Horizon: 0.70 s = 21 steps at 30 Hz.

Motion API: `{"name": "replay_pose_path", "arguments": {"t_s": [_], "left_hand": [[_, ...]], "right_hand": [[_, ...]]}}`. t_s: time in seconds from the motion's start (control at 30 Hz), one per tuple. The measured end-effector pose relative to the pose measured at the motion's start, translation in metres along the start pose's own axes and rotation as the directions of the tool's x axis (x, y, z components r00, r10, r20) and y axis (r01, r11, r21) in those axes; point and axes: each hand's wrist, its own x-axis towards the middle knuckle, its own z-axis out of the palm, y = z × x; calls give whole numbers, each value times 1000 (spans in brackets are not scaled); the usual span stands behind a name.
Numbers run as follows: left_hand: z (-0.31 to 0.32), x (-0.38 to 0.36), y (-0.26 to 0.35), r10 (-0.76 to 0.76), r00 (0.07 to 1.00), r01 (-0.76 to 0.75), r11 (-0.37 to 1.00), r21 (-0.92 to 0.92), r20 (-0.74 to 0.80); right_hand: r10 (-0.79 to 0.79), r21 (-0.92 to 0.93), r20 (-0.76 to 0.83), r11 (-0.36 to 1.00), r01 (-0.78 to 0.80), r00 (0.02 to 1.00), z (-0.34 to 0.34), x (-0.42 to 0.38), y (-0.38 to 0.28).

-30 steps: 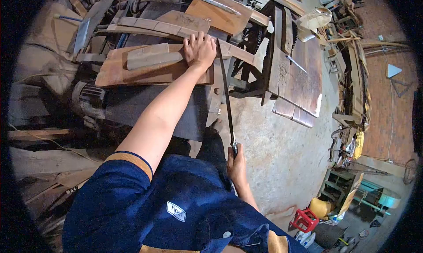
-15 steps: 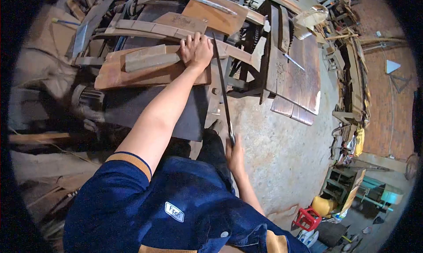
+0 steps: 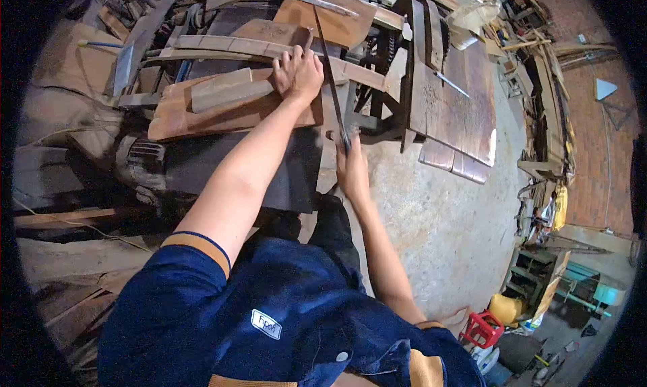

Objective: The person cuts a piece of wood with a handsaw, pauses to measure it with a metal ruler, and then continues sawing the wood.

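Note:
A long, curved wooden strip [image 3: 222,45] with cross lines marked on it lies over the bench. My left hand [image 3: 298,77] presses down on this strip, fingers curled over it. In my right hand [image 3: 352,168] is the handle of a handsaw [image 3: 330,77], its long dark blade seen nearly edge-on. The blade crosses the strip just right of my left hand and reaches over the far boards. Below my left hand, a short wood block [image 3: 226,90] rests on a wide reddish board [image 3: 175,117].
An orange-brown board [image 3: 296,16] lies behind the strip. To the right stands a wooden saw table [image 3: 448,117] with a toothed disc and a thin pointed tool [image 3: 451,83]. A motor [image 3: 141,159] sits at left. A red stool [image 3: 482,330] stands on the concrete floor [image 3: 431,232].
My right hand has pushed the saw forward, away from my body, so the blade reaches farther past the strip. My left hand stays on the wood.

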Motion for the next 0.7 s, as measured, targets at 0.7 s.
{"name": "replay_pose_path", "arguments": {"t_s": [0.7], "left_hand": [[1, 1, -4, 22, 1000, -22, 999, -23, 3]], "right_hand": [[407, -140, 108, 909, -392, 907, -44, -127, -10]]}}
